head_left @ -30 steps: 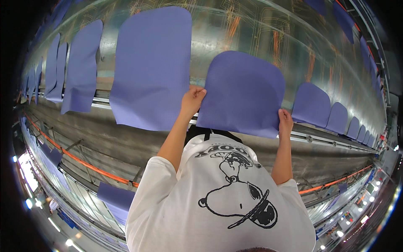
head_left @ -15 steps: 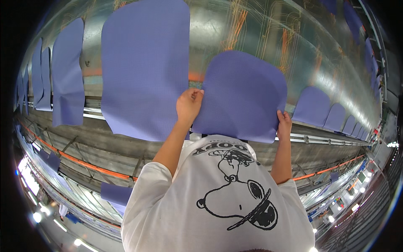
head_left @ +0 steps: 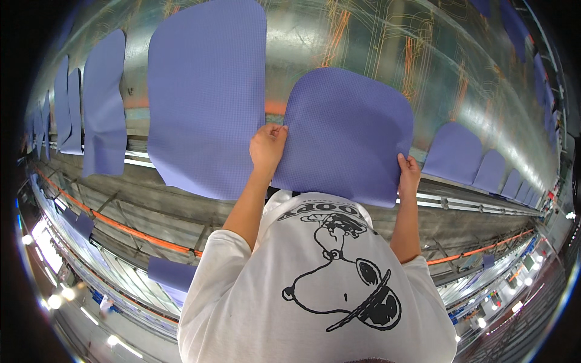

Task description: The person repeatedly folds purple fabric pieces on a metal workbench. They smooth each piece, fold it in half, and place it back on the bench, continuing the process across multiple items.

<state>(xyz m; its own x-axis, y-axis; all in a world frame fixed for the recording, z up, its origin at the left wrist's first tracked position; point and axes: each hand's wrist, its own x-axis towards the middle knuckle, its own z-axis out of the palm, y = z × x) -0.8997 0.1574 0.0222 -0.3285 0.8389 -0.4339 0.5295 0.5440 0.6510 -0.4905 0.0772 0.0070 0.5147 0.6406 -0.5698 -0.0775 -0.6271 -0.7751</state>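
A purple textured foam-like sheet (head_left: 348, 133) with rounded far corners lies on the glossy table in front of me, its near edge reaching my shirt. My left hand (head_left: 268, 148) pinches its left edge, thumb and fingers closed together. On the opposite side, my right hand (head_left: 409, 174) grips the right edge, the thumb on top and the other fingers partly hidden. Just left of my left hand lies a larger purple sheet (head_left: 206, 103), its near edge hanging over the table's front side.
More purple sheets (head_left: 106, 103) line the table at left, and smaller rounded ones (head_left: 452, 154) at right. The table (head_left: 302, 45) carries orange and yellow line markings. Metal rails run along its front edge. Behind me, another purple piece (head_left: 171, 273) lies beyond an orange rail (head_left: 127, 230).
Both hands keep hold of the sheet's edges. The sheet's left edge and my left hand have shifted slightly left, and the whole view has turned a little.
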